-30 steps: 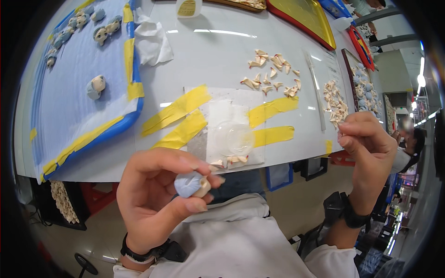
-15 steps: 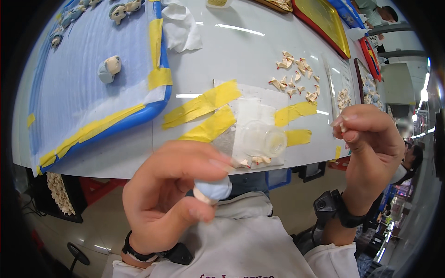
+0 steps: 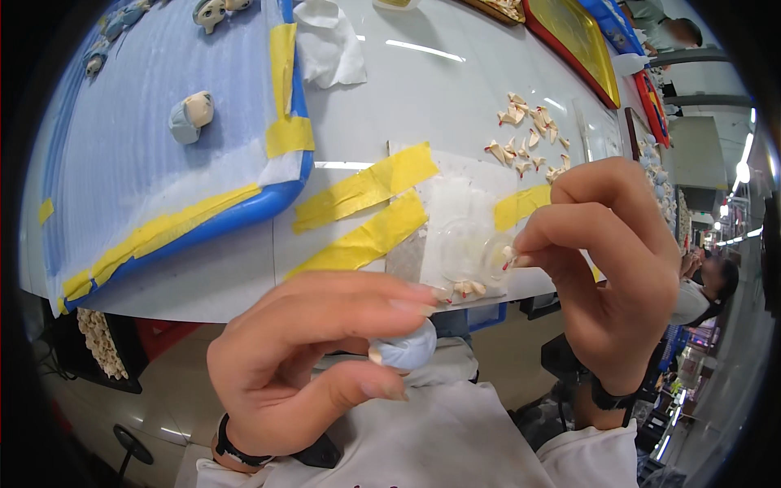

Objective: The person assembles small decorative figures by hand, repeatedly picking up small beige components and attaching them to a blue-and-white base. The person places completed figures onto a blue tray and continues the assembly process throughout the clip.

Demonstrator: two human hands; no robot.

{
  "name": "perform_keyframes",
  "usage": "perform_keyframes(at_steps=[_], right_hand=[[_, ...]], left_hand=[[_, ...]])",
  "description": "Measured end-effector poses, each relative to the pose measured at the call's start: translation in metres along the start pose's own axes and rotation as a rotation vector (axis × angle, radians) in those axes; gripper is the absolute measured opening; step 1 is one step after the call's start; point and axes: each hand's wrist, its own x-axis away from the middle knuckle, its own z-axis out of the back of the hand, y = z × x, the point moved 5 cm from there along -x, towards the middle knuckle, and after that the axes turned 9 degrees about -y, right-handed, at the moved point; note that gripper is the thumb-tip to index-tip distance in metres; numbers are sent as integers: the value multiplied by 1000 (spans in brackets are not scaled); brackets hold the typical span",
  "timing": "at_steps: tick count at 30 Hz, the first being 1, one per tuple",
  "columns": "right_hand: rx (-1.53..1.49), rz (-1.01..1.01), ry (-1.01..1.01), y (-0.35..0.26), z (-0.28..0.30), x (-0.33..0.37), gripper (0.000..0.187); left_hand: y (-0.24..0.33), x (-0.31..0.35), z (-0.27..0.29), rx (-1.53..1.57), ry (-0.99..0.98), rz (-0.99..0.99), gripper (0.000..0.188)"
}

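Between the thumb and fingers of my left hand [image 3: 301, 358] is a small doll head [image 3: 404, 348] with light blue hair, held in front of my body below the table edge. My right hand [image 3: 610, 260] pinches a tiny cream piece with a red tip [image 3: 509, 259], over a clear plastic cup [image 3: 464, 248]. That cup is on a white sheet fixed with yellow tape [image 3: 366, 187]. Beside the cup, at the table edge, lie a few more cream pieces [image 3: 469, 289]. Farther back a loose group of similar red-tipped pieces [image 3: 533, 130] is spread out.
At left a blue-rimmed tray [image 3: 285, 191] lined with pale blue sheet carries several doll heads [image 3: 191, 118]. A crumpled white cloth [image 3: 329, 49] lies beside it. A red and gold tray [image 3: 573, 49] stands back right. Below left is a black bin of cream pieces [image 3: 102, 346]. Other people sit at far right.
My right hand has moved left with the small cream piece, from the right side to over the cup. My left hand has shifted slightly right and down, turning the doll head.
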Motion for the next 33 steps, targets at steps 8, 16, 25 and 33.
perform_keyframes(at_steps=[8,16,25,33], right_hand=[[137,125,0,-7,-1,-6,18],[-341,64,102,-13,5,15,19],[-526,-13,71,-17,-17,41,20],[-37,43,210,-37,-11,46,23]], left_hand=[[4,-7,-4,-81,-34,-81,38],[6,-7,-15,22,-10,66,42],[14,-10,-25,-275,-29,-75,41],[31,-8,-34,-691,41,-148,36]])
